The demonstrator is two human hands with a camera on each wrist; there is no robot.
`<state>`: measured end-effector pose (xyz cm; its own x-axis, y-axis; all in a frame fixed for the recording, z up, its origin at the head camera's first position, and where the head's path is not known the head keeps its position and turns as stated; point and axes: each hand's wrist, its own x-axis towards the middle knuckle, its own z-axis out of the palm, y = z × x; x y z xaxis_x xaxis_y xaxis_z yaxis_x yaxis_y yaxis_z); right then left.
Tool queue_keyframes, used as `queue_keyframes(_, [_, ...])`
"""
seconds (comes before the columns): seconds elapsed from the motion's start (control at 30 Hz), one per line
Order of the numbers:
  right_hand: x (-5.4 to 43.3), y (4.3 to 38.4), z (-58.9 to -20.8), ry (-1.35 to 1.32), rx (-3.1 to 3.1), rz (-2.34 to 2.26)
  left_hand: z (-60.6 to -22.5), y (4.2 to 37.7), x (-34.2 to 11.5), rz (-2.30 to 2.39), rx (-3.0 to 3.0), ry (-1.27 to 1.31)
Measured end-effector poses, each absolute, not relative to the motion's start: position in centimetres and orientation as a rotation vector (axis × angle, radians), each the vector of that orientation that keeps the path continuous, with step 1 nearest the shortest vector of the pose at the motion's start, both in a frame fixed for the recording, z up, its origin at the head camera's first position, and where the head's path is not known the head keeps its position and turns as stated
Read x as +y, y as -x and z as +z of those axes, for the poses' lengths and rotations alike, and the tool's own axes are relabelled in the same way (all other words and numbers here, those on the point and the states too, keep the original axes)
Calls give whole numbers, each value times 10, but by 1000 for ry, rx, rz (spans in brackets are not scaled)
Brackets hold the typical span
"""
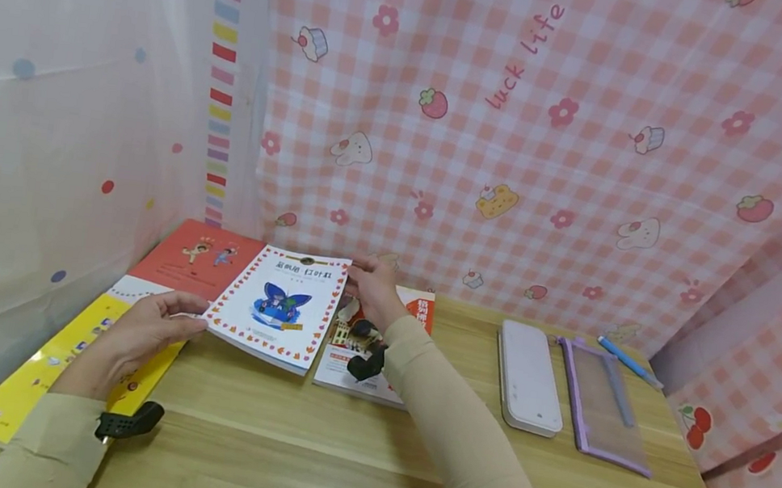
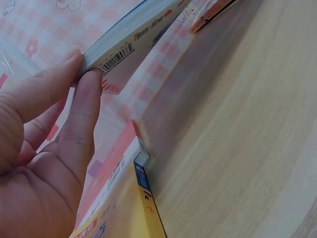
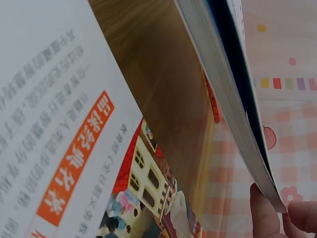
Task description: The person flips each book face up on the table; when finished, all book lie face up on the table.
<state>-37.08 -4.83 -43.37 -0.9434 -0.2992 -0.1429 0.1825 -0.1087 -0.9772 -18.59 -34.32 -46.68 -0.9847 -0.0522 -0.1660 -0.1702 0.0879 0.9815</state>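
A white book (image 1: 284, 308) with a blue butterfly and a leaf border on its cover is held above the table by both hands. My left hand (image 1: 149, 328) pinches its lower left corner; in the left wrist view the thumb (image 2: 59, 74) lies on one face, a finger beneath. At the far right corner my right hand (image 1: 377, 287) grips the edge, fingertips (image 3: 262, 213) showing in the right wrist view. Below the right forearm lies a book with a red-and-white cover (image 1: 359, 383), partly hidden. Under my left wrist is a yellow book (image 1: 66, 351).
A red book (image 1: 202, 257) lies behind the yellow one at the left. To the right on the wooden table (image 1: 306, 461) are a white case (image 1: 530, 379), a purple-edged mesh pouch (image 1: 605, 409) and a blue pen (image 1: 629, 363). Patterned curtains (image 1: 402, 156) close off the back and sides.
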Motion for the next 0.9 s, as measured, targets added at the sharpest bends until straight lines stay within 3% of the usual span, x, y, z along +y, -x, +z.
queue_keyframes(0.9, [-43, 377, -455, 152, 1878, -1876, -477, 190, -337, 1623, 2544, 224])
